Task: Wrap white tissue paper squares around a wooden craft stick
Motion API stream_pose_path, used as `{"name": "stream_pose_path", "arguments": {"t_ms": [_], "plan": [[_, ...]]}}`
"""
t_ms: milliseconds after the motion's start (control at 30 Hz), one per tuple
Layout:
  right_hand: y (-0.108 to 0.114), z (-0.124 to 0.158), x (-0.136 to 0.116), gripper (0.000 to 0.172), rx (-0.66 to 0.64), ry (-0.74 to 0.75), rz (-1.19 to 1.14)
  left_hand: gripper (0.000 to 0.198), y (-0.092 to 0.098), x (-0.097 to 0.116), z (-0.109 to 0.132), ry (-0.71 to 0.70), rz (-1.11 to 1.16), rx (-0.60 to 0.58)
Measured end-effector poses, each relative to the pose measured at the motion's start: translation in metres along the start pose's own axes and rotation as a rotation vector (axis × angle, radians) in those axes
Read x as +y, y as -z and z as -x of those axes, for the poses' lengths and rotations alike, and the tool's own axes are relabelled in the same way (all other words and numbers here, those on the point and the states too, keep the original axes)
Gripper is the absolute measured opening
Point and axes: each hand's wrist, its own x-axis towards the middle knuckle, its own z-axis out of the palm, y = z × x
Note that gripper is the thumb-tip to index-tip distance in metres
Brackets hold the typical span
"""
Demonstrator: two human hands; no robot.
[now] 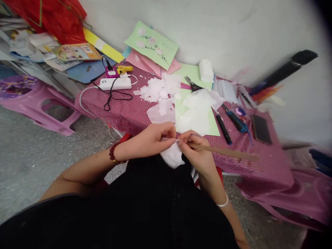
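Note:
My left hand [158,140] is closed in a pinch on the edge of a piece of white tissue paper [172,156], just above my lap. Fingertips of my right hand [195,148] pinch the same tissue close by, so the two hands almost meet. A long, flat brown stick [228,152] also sits in my right hand and juts out to the right over the table. On the table ahead lie larger white tissue sheets [194,119] on green paper [214,128], beside a heap of small white paper pieces [158,88].
Black scissors [193,84] lie behind the tissue sheets. To the right are a black marker [223,129], a blue-and-black tool [234,119] and a dark phone-like slab [261,129]. A white power strip [116,83] with cables lies left. A flower-decorated green card [153,45] leans at the wall.

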Motion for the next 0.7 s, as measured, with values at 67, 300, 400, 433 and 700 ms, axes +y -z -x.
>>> {"name": "stream_pose_path", "arguments": {"t_ms": [67, 300, 400, 433, 700], "plan": [[-0.001, 0.0, -0.001, 0.013, 0.02, -0.006, 0.023, 0.011, -0.004, -0.005, -0.001, 0.03, 0.066, -0.022], [-0.005, -0.003, 0.005, 0.01, 0.298, 0.026, -0.013, 0.012, -0.015, -0.025, 0.001, -0.05, -0.401, 0.197], [-0.007, -0.002, 0.009, 0.011, 0.27, -0.032, -0.17, 0.015, -0.017, -0.028, 0.003, -0.166, -0.69, 0.357], [-0.008, -0.002, 0.011, 0.013, 0.189, -0.067, -0.23, 0.017, -0.017, -0.028, 0.004, -0.214, -0.748, 0.384], [-0.016, -0.004, 0.012, 0.029, 0.0, -0.21, -0.61, 0.019, -0.02, -0.026, 0.002, -0.533, -0.83, 0.314]]}}
